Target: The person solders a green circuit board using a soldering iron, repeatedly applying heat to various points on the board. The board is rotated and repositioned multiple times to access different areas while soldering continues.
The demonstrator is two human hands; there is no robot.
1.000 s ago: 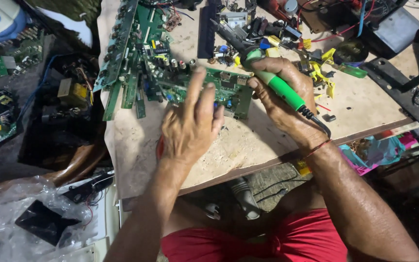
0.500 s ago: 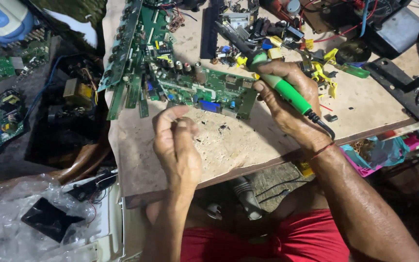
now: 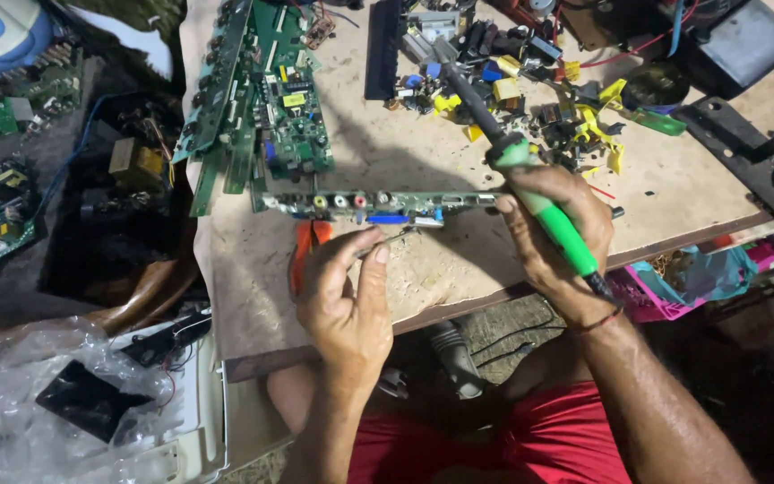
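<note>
Green plastic wraps the handle of the soldering iron [image 3: 544, 211], which the right hand [image 3: 548, 237] clasps in a closed grip, its dark barrel angled up and away over the worktop [image 3: 674, 193]. Just left of that hand, a long green circuit board [image 3: 378, 204] stands on edge on the worktop, its row of coloured sockets facing the person. The left hand [image 3: 347, 305] pinches a thin strand of solder wire [image 3: 391, 240] between thumb and forefinger, its tip near the board's lower edge. Orange-handled pliers [image 3: 302, 255] lie partly under this hand.
</note>
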